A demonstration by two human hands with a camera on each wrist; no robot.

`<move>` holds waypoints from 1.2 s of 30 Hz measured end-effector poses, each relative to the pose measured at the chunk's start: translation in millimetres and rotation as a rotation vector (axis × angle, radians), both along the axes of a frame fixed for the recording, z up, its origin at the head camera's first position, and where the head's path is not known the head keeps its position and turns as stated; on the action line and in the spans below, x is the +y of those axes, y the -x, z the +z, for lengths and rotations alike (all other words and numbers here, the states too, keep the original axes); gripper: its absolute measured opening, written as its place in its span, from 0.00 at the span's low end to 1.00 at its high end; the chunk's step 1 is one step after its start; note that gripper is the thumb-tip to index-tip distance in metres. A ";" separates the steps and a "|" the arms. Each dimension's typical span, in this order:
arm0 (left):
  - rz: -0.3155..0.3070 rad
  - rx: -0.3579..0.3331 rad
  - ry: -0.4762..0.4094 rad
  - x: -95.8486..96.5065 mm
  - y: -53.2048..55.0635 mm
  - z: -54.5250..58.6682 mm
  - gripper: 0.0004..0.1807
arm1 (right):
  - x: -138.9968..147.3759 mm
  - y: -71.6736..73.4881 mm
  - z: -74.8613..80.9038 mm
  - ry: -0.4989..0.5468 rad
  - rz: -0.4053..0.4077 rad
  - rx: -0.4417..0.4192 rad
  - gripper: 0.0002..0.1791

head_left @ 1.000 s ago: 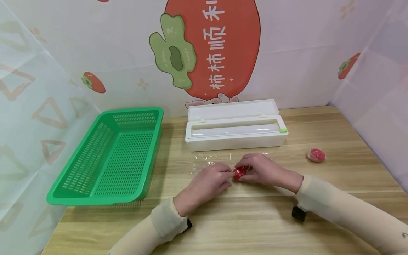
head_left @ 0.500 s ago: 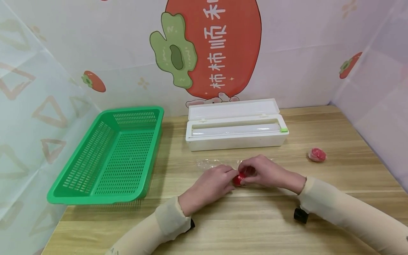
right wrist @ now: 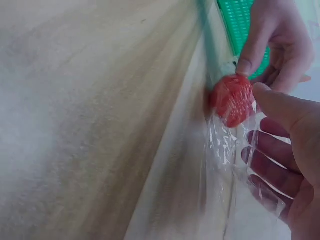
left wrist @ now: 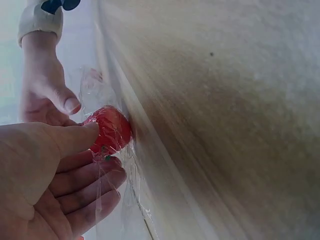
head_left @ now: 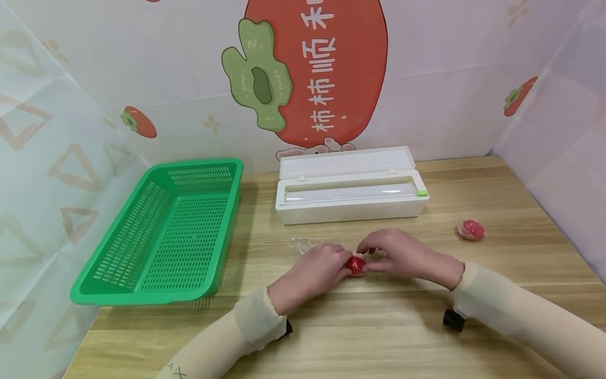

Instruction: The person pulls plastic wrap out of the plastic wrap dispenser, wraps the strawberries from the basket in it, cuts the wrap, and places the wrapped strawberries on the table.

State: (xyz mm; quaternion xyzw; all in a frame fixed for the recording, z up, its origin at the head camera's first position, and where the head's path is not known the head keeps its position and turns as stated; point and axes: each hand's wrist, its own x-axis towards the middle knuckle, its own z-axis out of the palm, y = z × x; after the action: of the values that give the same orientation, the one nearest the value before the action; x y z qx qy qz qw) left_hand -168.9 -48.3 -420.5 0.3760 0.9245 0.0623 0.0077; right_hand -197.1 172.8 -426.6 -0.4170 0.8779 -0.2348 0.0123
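Note:
A red tomato (head_left: 355, 265) with a small green stem sits loosely wrapped in clear plastic film (left wrist: 131, 185) on the table. My left hand (head_left: 313, 273) holds it from the left, thumb on its near side and fingers behind. My right hand (head_left: 402, 257) is at its right side, thumb tip close against the tomato (right wrist: 232, 100) and the other fingers spread loosely behind the film in the right wrist view. A loose end of film extends to the left beyond my left hand.
A white film dispenser (head_left: 352, 211) with its lid up stands behind my hands. To the left is a green plastic basket (head_left: 216, 273). Another red piece wrapped in film (head_left: 471, 230) lies on the wooden table (head_left: 379, 337) at the right.
My left hand has shifted slightly right against the tomato. My right hand's fingers have spread and drawn back a little to the right, leaving more of the tomato showing.

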 end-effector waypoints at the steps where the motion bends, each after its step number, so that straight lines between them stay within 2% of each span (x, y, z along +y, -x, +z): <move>1: 0.005 -0.006 0.006 0.2 0.5 -0.2 0.09 | 0.0 -1.1 0.1 -0.001 0.007 0.026 0.13; 6: 0.038 -0.044 0.023 2.0 2.5 -0.1 0.09 | -2.5 -6.0 -3.4 -0.007 0.029 0.127 0.16; 11: 0.077 -0.100 0.026 2.1 4.3 1.3 0.09 | -6.6 -7.2 -7.0 0.009 -0.002 0.112 0.16; 13: 0.081 -0.090 0.025 1.6 4.1 2.0 0.09 | -7.5 -6.2 -8.0 0.017 -0.015 0.084 0.14; 15: 0.071 -0.047 0.020 0.7 3.9 2.6 0.09 | -7.4 -3.5 -8.9 0.022 -0.030 0.046 0.14; 19: 0.037 0.029 -0.012 0.4 3.8 3.6 0.11 | -4.9 4.7 -10.0 0.048 -0.043 -0.075 0.13; 23: 0.026 0.006 -0.030 2.4 5.4 2.3 0.12 | -0.8 13.3 -11.4 0.070 -0.024 -0.186 0.13; 26: 0.041 -0.031 -0.039 4.0 7.7 0.4 0.11 | 2.2 17.2 -13.0 0.075 -0.016 -0.225 0.14; 29: 0.053 -0.051 -0.053 5.4 10.4 -0.7 0.09 | 3.8 17.5 -13.1 0.064 -0.035 -0.167 0.15; 34: 0.075 -0.074 -0.048 6.1 14.2 0.9 0.09 | 1.8 13.5 -8.2 0.068 -0.035 0.084 0.12; 36: 0.089 -0.086 -0.029 6.1 15.5 1.6 0.09 | 0.0 11.4 -6.3 0.067 -0.011 0.152 0.12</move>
State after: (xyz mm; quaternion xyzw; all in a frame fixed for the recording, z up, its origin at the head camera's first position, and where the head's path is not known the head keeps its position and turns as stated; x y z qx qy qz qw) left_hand -184.4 -42.2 -418.9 0.3315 0.9381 0.0923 0.0393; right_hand -208.5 172.8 -432.8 -0.4292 0.8702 -0.2317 -0.0697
